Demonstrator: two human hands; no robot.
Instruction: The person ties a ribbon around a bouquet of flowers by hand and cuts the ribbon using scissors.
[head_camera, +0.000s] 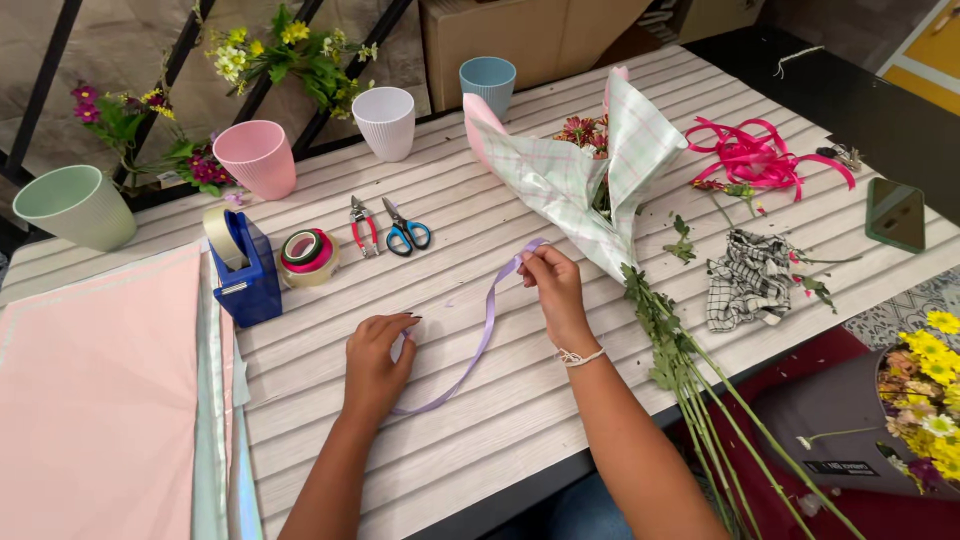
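— What were the hands doing at that moment?

— Both were on a lilac ribbon (482, 330) lying across the slatted table (470, 440). The right hand (556, 292) pinched its far end between thumb and fingertips, lifted a little off the table. The left hand (377, 362) lay nearer, fingers curled down and pressing the ribbon's near part against the table; whether it pinched it, I could not tell.

— And where did the ribbon run?

— From the right hand's pinch it sloped down and left, passing just beside the left hand's fingers and ending near the left wrist.

— What lay around it?

— Just right of the right hand was a bouquet (585, 170) wrapped in pale checked paper, its green stems (690, 380) trailing over the near edge. Farther off lay blue-handled scissors (405, 232), a red-handled tool (363, 226), rolls of tape (308, 256) and a blue tape dispenser (243, 268). Pink paper sheets (95, 400) covered the left side. A tangle of bright pink ribbon (755, 155) sat far right.
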